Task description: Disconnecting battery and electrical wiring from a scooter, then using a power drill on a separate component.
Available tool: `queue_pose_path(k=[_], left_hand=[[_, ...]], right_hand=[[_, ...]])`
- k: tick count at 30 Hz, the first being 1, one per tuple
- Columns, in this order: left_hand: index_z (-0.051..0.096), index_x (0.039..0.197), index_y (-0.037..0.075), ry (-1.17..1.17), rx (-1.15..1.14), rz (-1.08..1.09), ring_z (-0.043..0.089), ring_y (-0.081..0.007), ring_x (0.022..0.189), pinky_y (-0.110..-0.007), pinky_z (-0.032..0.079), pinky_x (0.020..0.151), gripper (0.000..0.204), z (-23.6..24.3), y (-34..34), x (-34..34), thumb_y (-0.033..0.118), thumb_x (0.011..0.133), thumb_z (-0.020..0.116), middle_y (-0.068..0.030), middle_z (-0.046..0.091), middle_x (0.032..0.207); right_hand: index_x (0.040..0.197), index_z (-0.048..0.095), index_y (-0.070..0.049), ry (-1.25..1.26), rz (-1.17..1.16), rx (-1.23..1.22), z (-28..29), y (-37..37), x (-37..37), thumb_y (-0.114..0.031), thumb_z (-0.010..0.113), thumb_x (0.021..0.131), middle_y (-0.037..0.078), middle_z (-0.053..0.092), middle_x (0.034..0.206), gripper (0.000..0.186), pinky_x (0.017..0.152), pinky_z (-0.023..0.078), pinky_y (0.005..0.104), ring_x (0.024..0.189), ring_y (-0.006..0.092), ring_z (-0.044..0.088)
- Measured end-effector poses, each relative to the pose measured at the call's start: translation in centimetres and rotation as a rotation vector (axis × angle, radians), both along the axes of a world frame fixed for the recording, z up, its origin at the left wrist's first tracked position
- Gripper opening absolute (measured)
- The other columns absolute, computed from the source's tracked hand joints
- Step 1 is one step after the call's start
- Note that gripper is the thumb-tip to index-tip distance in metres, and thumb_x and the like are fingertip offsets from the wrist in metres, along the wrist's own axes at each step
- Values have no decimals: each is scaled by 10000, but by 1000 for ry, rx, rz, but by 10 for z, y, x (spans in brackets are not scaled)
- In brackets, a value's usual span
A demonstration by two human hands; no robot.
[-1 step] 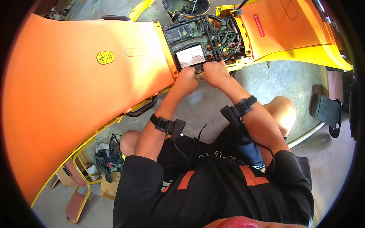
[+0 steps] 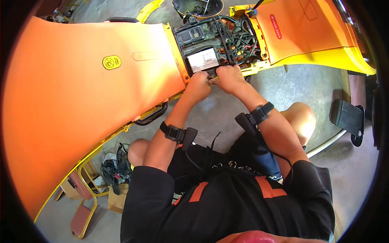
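Observation:
My left hand (image 2: 199,85) and my right hand (image 2: 229,81) meet at the near edge of an open compartment in an orange and yellow vehicle body, just below a silver box (image 2: 202,60). Both have curled fingers, pinched close together at the yellow frame rail (image 2: 256,69); what they grip is hidden or too small to make out. Beside the box are a black module (image 2: 190,35), a black crossbar and a tangle of cables (image 2: 243,42). A large orange panel (image 2: 89,93) lies left of my hands, another (image 2: 300,28) to the right.
A black handle (image 2: 150,116) juts from the left panel. Beyond the compartment is a black bucket (image 2: 198,6). At lower left are a chair (image 2: 83,212), a cardboard box (image 2: 115,200) and dark cabling (image 2: 115,170). A black case (image 2: 344,119) is at the right.

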State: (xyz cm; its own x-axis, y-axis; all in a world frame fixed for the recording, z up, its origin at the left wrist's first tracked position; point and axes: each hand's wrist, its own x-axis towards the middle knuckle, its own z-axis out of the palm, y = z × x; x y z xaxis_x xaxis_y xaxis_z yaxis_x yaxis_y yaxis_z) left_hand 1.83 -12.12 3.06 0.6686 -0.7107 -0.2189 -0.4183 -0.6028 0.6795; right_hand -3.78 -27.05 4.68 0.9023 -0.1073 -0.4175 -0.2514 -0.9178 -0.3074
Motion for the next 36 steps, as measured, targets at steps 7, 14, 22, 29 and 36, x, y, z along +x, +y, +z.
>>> queue_pose_path(k=[7, 14, 22, 29, 36], left_hand=[[671, 833, -71, -26, 107, 42, 644, -429, 813, -465, 498, 719, 145, 8, -10, -2, 28, 764, 591, -302, 635, 845], [668, 796, -94, 42, 238, 162, 640, -463, 858, -491, 505, 785, 208, 11, -22, 0, 101, 733, 633, -314, 646, 867], [712, 840, -48, 121, 298, 225, 661, -430, 873, -467, 520, 790, 247, 10, -27, 7, 175, 744, 665, -289, 667, 889], [718, 861, -60, 163, 255, 308, 679, -336, 726, -414, 515, 682, 195, -6, -15, 12, 82, 747, 650, -261, 683, 809], [668, 922, -60, -54, 7, 195, 636, -403, 893, -461, 503, 780, 229, -4, 1, -11, 144, 824, 631, -246, 663, 919]], right_hand=[[855, 725, -68, -131, -31, 63, -7, 0, -6, -469, 714, 795, 141, 723, 892, 406, 867, 432, 404, 940, 276, 677], [804, 714, -75, -204, -40, 144, -14, -4, -13, -451, 707, 801, 133, 712, 842, 377, 861, 422, 397, 895, 279, 670], [777, 659, -67, -271, -20, 165, -19, -11, -15, -365, 708, 804, 140, 679, 791, 303, 817, 425, 407, 857, 299, 651], [789, 660, -73, -270, -12, 154, -21, -5, -12, -346, 691, 824, 137, 677, 792, 276, 825, 422, 415, 876, 297, 652], [827, 684, -67, -317, -39, 133, -20, -7, -16, -447, 695, 812, 132, 685, 799, 380, 830, 412, 408, 876, 290, 647]])
